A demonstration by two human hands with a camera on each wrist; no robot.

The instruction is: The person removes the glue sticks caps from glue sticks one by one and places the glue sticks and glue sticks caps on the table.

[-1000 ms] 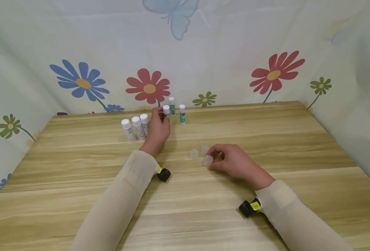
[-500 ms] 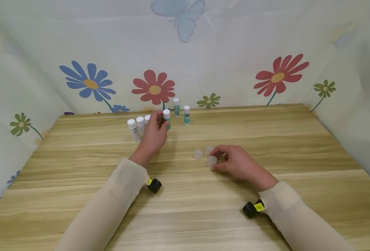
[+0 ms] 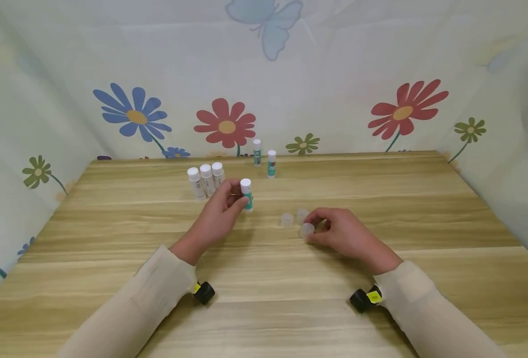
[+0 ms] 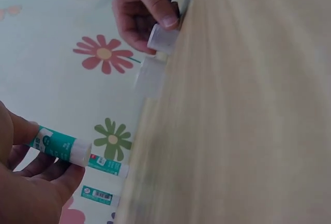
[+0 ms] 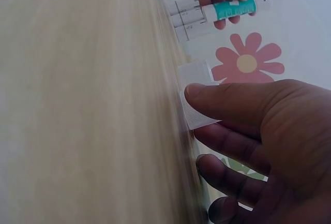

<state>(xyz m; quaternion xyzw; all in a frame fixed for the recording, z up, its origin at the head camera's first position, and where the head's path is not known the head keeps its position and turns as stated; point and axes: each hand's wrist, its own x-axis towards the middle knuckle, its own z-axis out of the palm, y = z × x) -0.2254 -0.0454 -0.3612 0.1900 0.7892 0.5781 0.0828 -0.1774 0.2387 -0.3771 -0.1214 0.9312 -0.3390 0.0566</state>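
My left hand (image 3: 219,214) grips a glue stick (image 3: 248,199) with a teal label, held upright above the table; its white end (image 4: 80,152) shows in the left wrist view. My right hand (image 3: 346,232) pinches a small translucent cap (image 3: 307,229) at table height, thumb on one side in the right wrist view. Two similar translucent caps, one further left (image 3: 287,221) and one just behind (image 3: 302,215), stand beside it. Two more teal glue sticks, a nearer one (image 3: 271,165) and a farther one (image 3: 257,153), stand upright near the back edge.
Three white tubes (image 3: 207,180) stand in a row left of centre, just behind my left hand. A white curtain (image 3: 331,74) printed with flowers rises behind the wooden table (image 3: 273,298). Small black cameras sit at both wrists.
My left hand has drawn the glue stick toward me, away from the two teal sticks at the back. My right hand keeps its pinch on the cap. The head view has shifted slightly.
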